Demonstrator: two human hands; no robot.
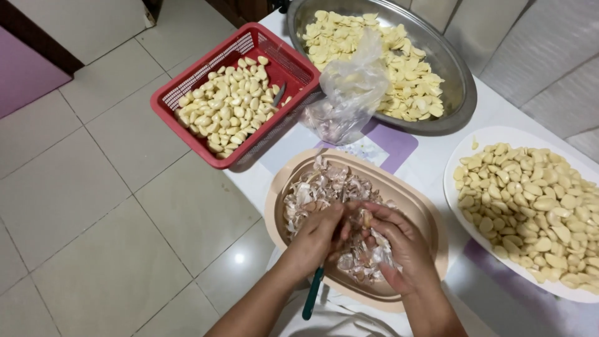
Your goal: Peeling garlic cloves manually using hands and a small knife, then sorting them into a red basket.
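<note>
Two bare hands meet over the beige oval plastic basin (424, 212) at the near edge of the desk (499, 112). The left hand (318, 240) is closed round a knife with a dark green handle (312, 293) that juts back toward the person; its blade is hidden. The right hand (402, 246) pinches a small garlic clove (367, 218) between fingertips, touching the left.

That clove looks light, firm and smooth, likely slippery once bared, so a fingertip pinch at its ends seems safest; the papery garlic skins (318, 187) heaped in the basin are feather-light and brittle.

Toward the far left corner sits a red plastic mesh basket (187, 81) of peeled cloves, overhanging the desk edge, a small grey tool lying in it. Beside it slumps a crumpled clear plastic bag (352, 87), leaning on a large round steel tray (458, 68) of sliced garlic. Along the right edge lies a white oval platter (458, 206) of whole peeled cloves. A purple patch shows on the desk covering; no labels are legible.
</note>
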